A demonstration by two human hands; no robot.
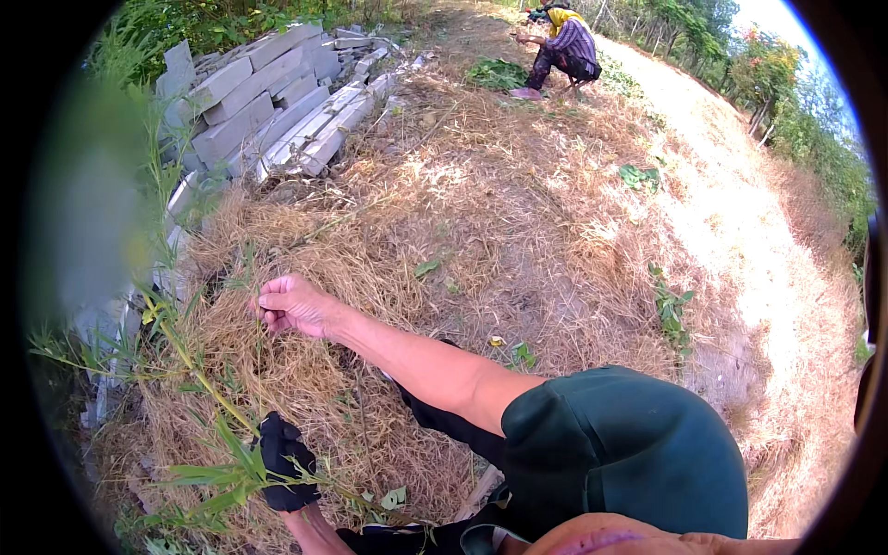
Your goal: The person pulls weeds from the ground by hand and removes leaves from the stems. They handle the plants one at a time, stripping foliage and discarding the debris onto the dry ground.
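My left hand, in a black glove, is closed around a long green stalk with narrow leaves, which looks like bamboo. The stalk slants from the upper left, through the glove, to the lower right. A cluster of its leaves spreads beside the glove. My right hand is bare and reaches out above the dry grass, farther up than the left. Its thumb and fingers are bent together on a thin twig, which hangs below them; the fingertips are partly hidden.
Stacked grey stone or concrete blocks lie at upper left. Dry cut grass covers the ground, with scattered green leaves. Another person crouches at the top near a leafy green heap. Blurred foliage fills the left edge.
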